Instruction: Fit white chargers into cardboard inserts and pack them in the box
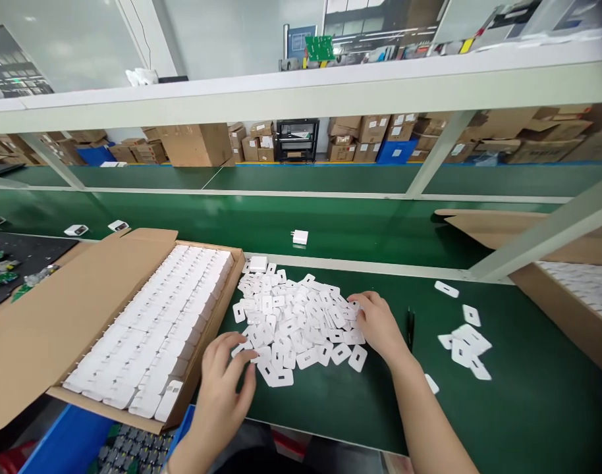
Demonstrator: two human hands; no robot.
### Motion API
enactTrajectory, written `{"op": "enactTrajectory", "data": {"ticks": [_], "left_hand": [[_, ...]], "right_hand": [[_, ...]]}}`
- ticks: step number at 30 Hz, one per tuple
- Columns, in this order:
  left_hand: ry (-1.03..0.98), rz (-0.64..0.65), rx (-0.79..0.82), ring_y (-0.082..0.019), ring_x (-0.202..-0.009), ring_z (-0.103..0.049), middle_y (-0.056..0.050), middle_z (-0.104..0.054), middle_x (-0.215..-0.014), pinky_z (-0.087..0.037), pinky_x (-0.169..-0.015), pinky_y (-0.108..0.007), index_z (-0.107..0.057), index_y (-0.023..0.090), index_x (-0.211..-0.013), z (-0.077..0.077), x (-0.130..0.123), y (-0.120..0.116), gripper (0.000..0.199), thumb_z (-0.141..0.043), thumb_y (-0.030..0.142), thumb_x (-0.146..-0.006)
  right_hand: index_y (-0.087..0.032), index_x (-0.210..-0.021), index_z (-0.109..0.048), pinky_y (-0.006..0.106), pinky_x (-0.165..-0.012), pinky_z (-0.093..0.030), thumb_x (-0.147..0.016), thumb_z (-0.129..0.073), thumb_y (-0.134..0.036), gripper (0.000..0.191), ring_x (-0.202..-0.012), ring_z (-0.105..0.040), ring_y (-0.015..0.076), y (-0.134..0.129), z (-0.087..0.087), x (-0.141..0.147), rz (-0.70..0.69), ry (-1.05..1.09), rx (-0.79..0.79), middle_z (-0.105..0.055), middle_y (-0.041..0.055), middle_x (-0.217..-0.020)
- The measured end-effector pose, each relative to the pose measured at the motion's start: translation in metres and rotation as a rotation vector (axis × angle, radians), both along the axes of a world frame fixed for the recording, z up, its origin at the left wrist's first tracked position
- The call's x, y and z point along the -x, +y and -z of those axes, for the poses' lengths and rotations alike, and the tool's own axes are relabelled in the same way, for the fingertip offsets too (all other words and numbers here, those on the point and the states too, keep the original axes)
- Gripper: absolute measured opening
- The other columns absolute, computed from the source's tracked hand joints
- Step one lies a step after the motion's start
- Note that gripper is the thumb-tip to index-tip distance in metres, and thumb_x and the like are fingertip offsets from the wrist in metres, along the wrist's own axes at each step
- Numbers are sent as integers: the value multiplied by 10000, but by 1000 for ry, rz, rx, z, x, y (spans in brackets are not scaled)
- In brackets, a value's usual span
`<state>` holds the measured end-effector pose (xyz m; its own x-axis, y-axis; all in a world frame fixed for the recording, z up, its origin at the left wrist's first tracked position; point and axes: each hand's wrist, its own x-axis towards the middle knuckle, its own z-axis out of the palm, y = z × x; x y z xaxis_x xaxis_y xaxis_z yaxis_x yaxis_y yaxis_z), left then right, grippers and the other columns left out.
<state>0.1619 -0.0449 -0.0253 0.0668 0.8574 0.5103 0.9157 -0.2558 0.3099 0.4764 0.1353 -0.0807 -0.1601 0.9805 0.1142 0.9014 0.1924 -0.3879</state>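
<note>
A heap of small white plastic plates (301, 316), each with a slot, lies on the green table. My left hand (226, 372) is at the heap's front left edge, its fingers bent and apart, the tips touching or just over the outermost plates. Against the right edge of the heap rests my right hand (377, 322), fingers reaching onto the plates; its far fingers are partly hidden. Neither hand visibly lifts a plate. Right of my right hand lie black tweezers (410, 328) and a small loose group of white plates (469, 343).
On the left stands an open cardboard box (239, 270) with rows of white casings (153, 322). Another box (568, 313) stands on the right. A white charger (300, 237) sits on the green strip behind the metal rail. A blue bin (68, 438) with circuit boards is below left.
</note>
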Motion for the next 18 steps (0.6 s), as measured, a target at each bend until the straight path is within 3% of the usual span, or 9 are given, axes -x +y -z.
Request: {"op": "enactTrajectory", "data": {"ticks": [3,6,8,13,18], "left_hand": [[55,75,91,-341,-1349,-488,-140,-571,-1367,-451,-1082,-548,-611,242,-1232,7,-23,15,300,-610,210,-933],[188,115,219,-450,-1488,-339,-162,-408,-1609,-312,-1170,-706,-400,280,-1549,24,-22,19,850,-766,497,-813],[227,56,261,-499,-1527,-255,-175,-309,-1677,-244,-1172,-768,-255,287,-1629,40,-9,18,1100,-804,603,-730],[152,-135,308,-469,-1546,-263,-188,-277,-1692,-299,-1168,-731,-133,283,-1659,70,17,15,1076,-712,623,-818],[157,-46,316,-400,-1570,-260,-168,-241,-1715,-302,-1219,-642,-108,276,-1667,74,-1,20,976,-601,641,-907]], "right_hand": [[-245,-1315,-671,368,-928,-524,-911,-446,-122,478,-1126,-609,269,3,-1,-9,60,-3,23,-580,115,-1233],[-252,-1383,-635,383,-941,-528,-930,-468,-182,488,-1127,-613,280,6,0,-18,114,-18,52,-552,118,-1267],[-241,-1355,-658,429,-974,-517,-937,-475,-207,457,-1163,-595,315,7,2,-22,141,-29,53,-543,135,-1296],[-217,-1290,-689,506,-1038,-473,-938,-455,-173,425,-1253,-543,364,9,5,-22,140,-22,31,-540,146,-1412],[-203,-1249,-690,408,-997,-502,-897,-404,-50,479,-1215,-583,289,9,5,-20,38,6,8,-635,87,-1368]]}}
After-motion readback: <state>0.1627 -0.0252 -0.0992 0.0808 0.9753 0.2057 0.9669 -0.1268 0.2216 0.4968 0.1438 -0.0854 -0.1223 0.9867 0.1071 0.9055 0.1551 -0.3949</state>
